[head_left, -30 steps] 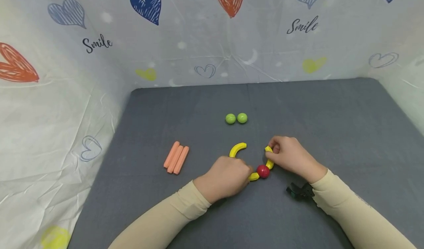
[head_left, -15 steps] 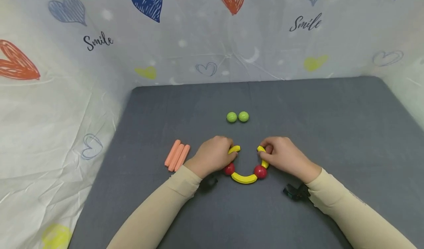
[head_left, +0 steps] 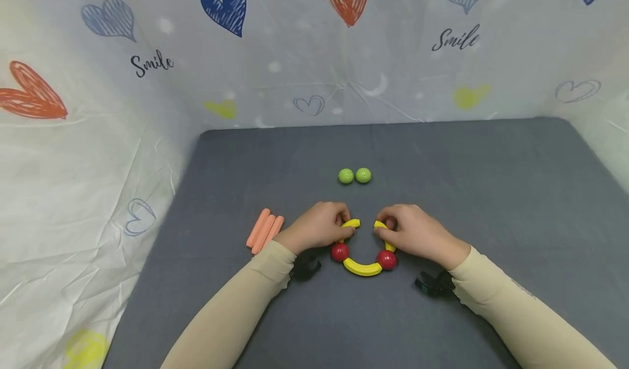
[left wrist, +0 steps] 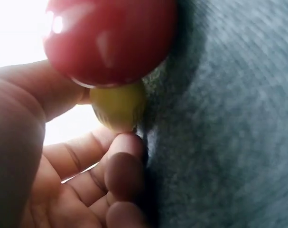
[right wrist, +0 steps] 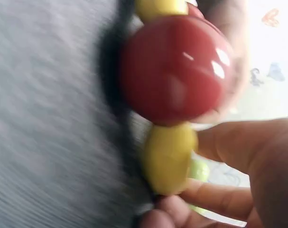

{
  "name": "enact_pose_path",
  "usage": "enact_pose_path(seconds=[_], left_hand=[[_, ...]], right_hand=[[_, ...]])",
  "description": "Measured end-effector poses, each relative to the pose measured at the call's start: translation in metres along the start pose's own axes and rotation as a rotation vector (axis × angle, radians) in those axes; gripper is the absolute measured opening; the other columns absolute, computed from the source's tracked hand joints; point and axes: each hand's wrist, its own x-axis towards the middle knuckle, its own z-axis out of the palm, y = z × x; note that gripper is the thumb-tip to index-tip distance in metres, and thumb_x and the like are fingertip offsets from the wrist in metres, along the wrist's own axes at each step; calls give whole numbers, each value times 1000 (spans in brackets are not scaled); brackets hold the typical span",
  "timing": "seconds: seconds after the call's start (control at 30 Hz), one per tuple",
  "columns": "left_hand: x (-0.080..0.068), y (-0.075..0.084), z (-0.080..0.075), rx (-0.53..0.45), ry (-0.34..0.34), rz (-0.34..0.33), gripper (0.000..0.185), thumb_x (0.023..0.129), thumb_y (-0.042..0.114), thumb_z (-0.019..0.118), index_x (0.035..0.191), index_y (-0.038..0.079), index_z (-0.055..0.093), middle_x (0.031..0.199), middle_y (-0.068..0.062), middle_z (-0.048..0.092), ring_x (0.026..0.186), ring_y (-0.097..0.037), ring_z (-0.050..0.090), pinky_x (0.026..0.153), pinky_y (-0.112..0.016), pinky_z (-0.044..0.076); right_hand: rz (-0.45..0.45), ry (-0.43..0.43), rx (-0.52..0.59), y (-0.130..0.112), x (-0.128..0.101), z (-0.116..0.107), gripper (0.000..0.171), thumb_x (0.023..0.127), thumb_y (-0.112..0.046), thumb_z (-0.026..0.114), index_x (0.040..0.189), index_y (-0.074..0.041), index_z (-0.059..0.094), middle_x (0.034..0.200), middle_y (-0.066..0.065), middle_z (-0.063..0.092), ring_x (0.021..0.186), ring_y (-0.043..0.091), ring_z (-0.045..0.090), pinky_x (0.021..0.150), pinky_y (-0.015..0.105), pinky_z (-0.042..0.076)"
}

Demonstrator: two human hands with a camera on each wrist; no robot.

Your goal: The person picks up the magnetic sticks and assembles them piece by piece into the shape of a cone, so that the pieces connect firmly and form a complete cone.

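Three yellow curves [head_left: 362, 268] and two red balls [head_left: 339, 251] are joined; we're pinching both end curves, left hand [head_left: 316, 230] and right hand [head_left: 413, 232], closing the ring's top gap.

Grey mat [head_left: 491, 194] with green balls [head_left: 355, 176], orange sticks [head_left: 264, 231], yellow-red arc [head_left: 363, 260]

both arms wear long, close-fitting sleeves of a pale cream-beige knit. the left sleeve [head_left: 236, 314] ends in a plain cuff at the wrist, slightly gathered, and the right sleeve [head_left: 511, 314] ends the same way, with a faint line of small markings along its outer side, too small to read. the left hand [head_left: 319, 231] and the right hand [head_left: 410, 232] are bare, with no rings or gloves. a small black device [head_left: 306, 267] is strapped under the left wrist, and a black device [head_left: 431, 284] with a hint of green sits under the right wrist.
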Motion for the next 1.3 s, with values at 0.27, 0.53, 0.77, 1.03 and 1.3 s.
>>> enact_pose_path(seconds=[0.27, 0.53, 0.77, 1.03, 1.3], left_hand=[[0, -5, -1, 32, 6, 8, 14, 97, 29, 74, 99, 18, 66, 68, 3, 59, 56, -11, 55, 56, -25, 43], [-2, -7, -1, 39, 13, 10, 14, 96, 27, 74, 98, 18, 65, 69, 2, 58, 56, -12, 54, 56, -25, 43], [-2, -6, 0, 54, 4, 20, 13, 96, 27, 74, 96, 19, 64, 70, 3, 58, 57, -11, 53, 56, -25, 42], [0, -7, 3, 60, 1, 19, 13, 96, 28, 74, 95, 20, 63, 70, 3, 58, 57, -11, 54, 56, -25, 42], [0, -8, 1, 59, 14, 37, 13, 96, 27, 73, 94, 19, 63, 69, 2, 57, 57, -11, 54, 55, -25, 42]], right_hand=[[35, -13, -22, 5, 32, -24, 34, 99, -30, 74, 118, -3, 73, 85, 3, 68, 64, 15, 56, 61, 33, 47], [25, -19, -59, 12, 82, -37, 57, 101, -23, 71, 150, -2, 52, 101, 14, 68, 73, 21, 60, 68, 39, 50], [-29, -43, -54, 14, 97, -27, 56, 102, -24, 71, 150, -2, 53, 109, 16, 67, 83, 25, 61, 73, 42, 50], [-15, -13, -16, 17, 82, -19, 38, 101, -26, 72, 132, -4, 67, 109, 15, 71, 86, 24, 65, 75, 42, 54], [-83, -69, 61, 12, 55, -10, 34, 98, -23, 76, 126, -7, 69, 96, 4, 69, 72, 16, 60, 68, 34, 52]])
